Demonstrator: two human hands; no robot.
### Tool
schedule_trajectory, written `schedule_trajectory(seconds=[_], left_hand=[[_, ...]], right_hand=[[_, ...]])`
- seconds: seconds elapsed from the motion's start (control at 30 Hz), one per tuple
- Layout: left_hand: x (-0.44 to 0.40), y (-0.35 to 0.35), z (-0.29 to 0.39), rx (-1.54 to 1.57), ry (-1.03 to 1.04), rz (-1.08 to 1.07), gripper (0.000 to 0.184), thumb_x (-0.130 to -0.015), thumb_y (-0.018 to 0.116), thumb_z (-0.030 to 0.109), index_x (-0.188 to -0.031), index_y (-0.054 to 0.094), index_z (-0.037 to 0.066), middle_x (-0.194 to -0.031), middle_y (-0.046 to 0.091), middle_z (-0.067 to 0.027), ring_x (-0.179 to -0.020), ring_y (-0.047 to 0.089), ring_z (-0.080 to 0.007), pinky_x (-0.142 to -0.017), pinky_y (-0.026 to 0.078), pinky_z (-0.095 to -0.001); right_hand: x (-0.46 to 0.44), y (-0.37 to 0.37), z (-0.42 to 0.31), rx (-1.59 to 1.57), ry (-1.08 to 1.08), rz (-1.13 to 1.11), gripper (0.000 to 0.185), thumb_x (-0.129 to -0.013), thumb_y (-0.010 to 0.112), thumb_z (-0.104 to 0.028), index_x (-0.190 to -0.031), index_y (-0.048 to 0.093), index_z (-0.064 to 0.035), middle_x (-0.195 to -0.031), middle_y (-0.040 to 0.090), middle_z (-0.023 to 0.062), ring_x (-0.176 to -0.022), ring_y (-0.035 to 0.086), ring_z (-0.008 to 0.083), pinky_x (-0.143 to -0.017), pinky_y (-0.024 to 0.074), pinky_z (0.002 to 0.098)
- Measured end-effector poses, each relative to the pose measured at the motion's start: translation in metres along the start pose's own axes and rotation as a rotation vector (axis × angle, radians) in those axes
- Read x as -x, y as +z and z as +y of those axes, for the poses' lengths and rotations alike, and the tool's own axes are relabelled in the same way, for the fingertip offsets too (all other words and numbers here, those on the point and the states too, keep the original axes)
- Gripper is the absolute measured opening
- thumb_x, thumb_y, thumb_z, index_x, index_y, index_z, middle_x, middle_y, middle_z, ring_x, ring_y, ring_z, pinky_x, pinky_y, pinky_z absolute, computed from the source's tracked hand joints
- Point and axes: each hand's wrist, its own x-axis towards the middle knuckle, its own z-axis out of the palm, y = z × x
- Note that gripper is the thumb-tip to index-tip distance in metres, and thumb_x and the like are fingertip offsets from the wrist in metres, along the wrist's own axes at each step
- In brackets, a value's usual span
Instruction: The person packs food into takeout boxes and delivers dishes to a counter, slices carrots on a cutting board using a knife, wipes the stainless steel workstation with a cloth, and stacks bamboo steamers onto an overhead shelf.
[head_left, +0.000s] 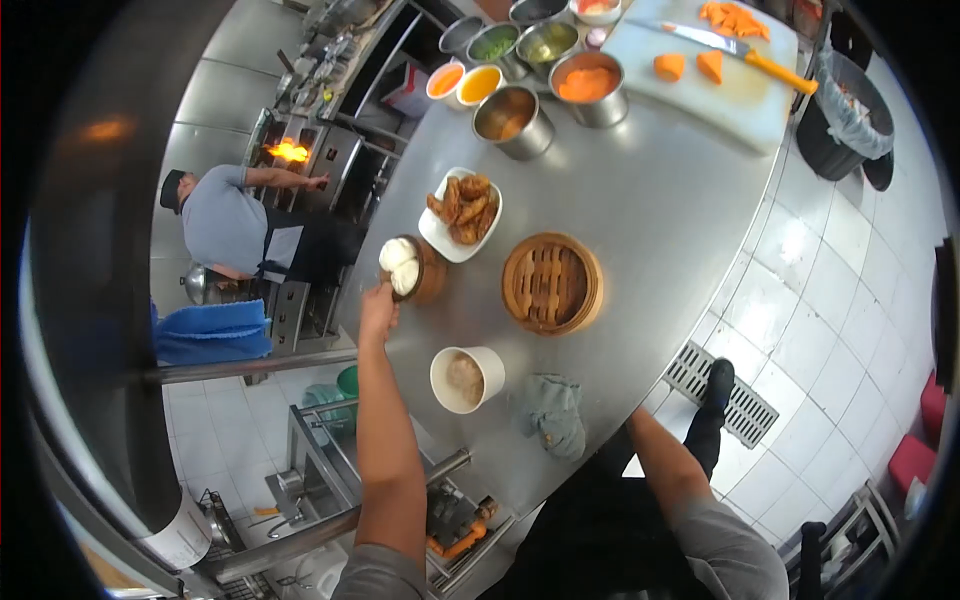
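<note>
My left hand [378, 310] is stretched out over the steel table and closed on the near edge of a small bamboo steamer [430, 272]. White buns [400, 264] sit inside it. Just beyond stands a white dish of browned fried chicken pieces [466, 208]. To the right of the small steamer is a larger round bamboo steamer [552, 284] with a slatted top. A white paper tub [467, 379] with pale brownish contents stands nearer to me. My right forearm drops to the table's edge, and the hand itself is hidden.
A grey-green cloth [553, 414] lies near the table edge. Metal pots [514, 122] and orange-filled cups [480, 84] stand at the back. A yellow-handled knife [735, 48] lies on a white cutting board [640, 60]. At left, another person [225, 215] stands by a flaming stove.
</note>
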Motion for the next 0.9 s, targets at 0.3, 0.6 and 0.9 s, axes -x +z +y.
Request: schedule_trajectory(seconds=[0.3,0.6,0.9], left_hand=[[0.05,-0.046,0.007,0.122,0.01,0.22,0.035,-0.099,0.055,0.032,-0.08,0.063,0.004,-0.061,0.055,-0.0032,-0.042,0.045,-0.0111,-0.039,0.033,-0.0291],[0.263,0.056,0.112,-0.112,0.437,-0.097,0.031,-0.099,0.054,0.019,-0.107,0.067,-0.007,-0.077,0.065,-0.012,-0.07,0.06,-0.0232,-0.069,0.048,-0.0397],[0.433,0.26,0.163,-0.189,0.604,-0.524,0.034,-0.097,0.057,0.025,-0.108,0.067,-0.006,-0.098,0.07,-0.0308,-0.099,0.07,-0.0463,-0.086,0.053,-0.0507]], right_hand=[[0.114,-0.177,0.03,-0.228,0.306,0.379,0.063,-0.092,0.059,-0.012,-0.151,0.043,0.0042,-0.138,0.06,0.0228,-0.128,0.056,0.0301,-0.11,0.0421,0.0375],[0.197,-0.429,-0.096,-0.413,0.264,0.651,0.062,-0.106,0.059,-0.037,-0.147,0.048,0.0071,-0.134,0.063,0.0203,-0.121,0.059,0.0247,-0.103,0.0478,0.0339],[0.163,-0.421,-0.188,-0.576,-0.002,0.504,0.038,-0.112,0.049,-0.032,-0.125,0.064,0.0005,-0.106,0.065,0.0043,-0.1,0.055,0.0138,-0.093,0.0459,0.0294]])
